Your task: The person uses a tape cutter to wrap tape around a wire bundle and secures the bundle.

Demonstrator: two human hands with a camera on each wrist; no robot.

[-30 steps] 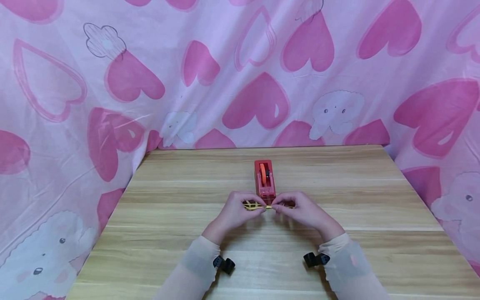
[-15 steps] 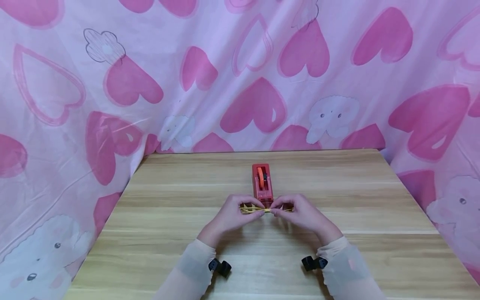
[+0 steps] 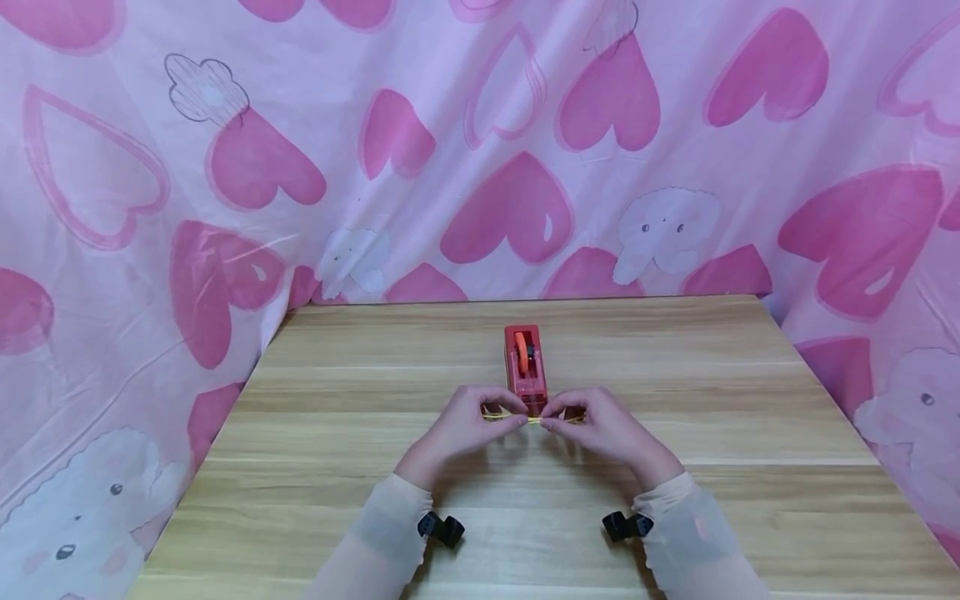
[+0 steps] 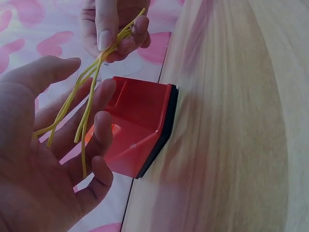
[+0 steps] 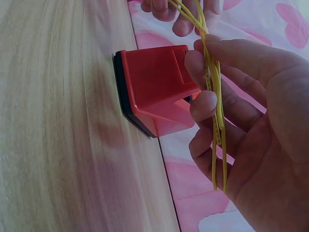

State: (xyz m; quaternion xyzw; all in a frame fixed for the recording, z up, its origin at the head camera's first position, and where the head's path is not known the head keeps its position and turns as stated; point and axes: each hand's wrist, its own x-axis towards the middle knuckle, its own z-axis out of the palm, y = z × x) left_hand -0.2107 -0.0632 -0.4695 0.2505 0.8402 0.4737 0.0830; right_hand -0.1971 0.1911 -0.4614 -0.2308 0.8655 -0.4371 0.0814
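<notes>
A bundle of thin yellow wires [image 5: 217, 92] is held level between both hands, just in front of a red tape dispenser [image 3: 526, 367]. My right hand [image 3: 592, 421] pinches the bundle near its middle between thumb and index finger, and its strands run down over the palm in the right wrist view. My left hand [image 3: 468, 425] holds the other half, its fingers curled about the strands; the loose ends fan out across the palm in the left wrist view. At the middle, where the strands gather, a small pale shiny spot [image 4: 102, 57] shows.
The dispenser carries an orange tape reel [image 3: 522, 352] and has a black base [image 5: 126, 92]. Both stand on a wood-grain table [image 3: 360, 367]. A pink heart-patterned cloth [image 3: 420, 50] hangs behind the table and along its sides. Black cameras [image 3: 442, 529] sit on both wrists.
The head view has shifted slightly, so the hands and dispenser appear a little further left. The yellow strands by the left hand look less spread. Both hands keep their grip.
</notes>
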